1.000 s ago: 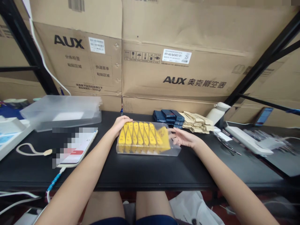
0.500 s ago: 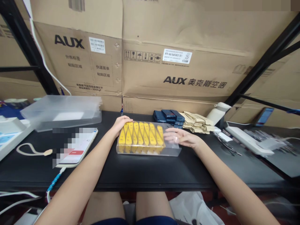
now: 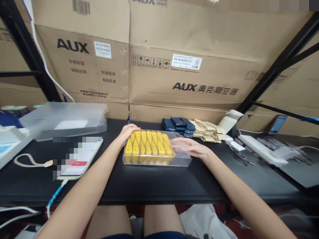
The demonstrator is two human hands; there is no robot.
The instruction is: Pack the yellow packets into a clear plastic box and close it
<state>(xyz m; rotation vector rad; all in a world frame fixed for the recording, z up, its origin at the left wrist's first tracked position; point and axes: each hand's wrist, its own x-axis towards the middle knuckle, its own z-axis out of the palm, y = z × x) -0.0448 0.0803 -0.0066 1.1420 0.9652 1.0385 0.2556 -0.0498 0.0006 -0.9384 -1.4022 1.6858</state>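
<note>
A clear plastic box stands on the black table in front of me, with a row of yellow packets filling its left and middle parts. My left hand grips the box at its far left corner, the fingers curled over the back wall. At the box's right end is my right hand, its fingers stretched out to the left, open and reaching to the rightmost packets. Those fingers are blurred, so whether they press on the packets I cannot tell. The packets lean at a slant.
Dark blue packets and beige packets lie behind the box. A pale bottle leans at the back right near a white power strip. To the left are a charging phone and an upturned translucent bin.
My right hand has moved slightly left, its fingers now straighter. The right-hand yellow packets sit closer to the others and lean more. My left hand keeps its place on the box.
</note>
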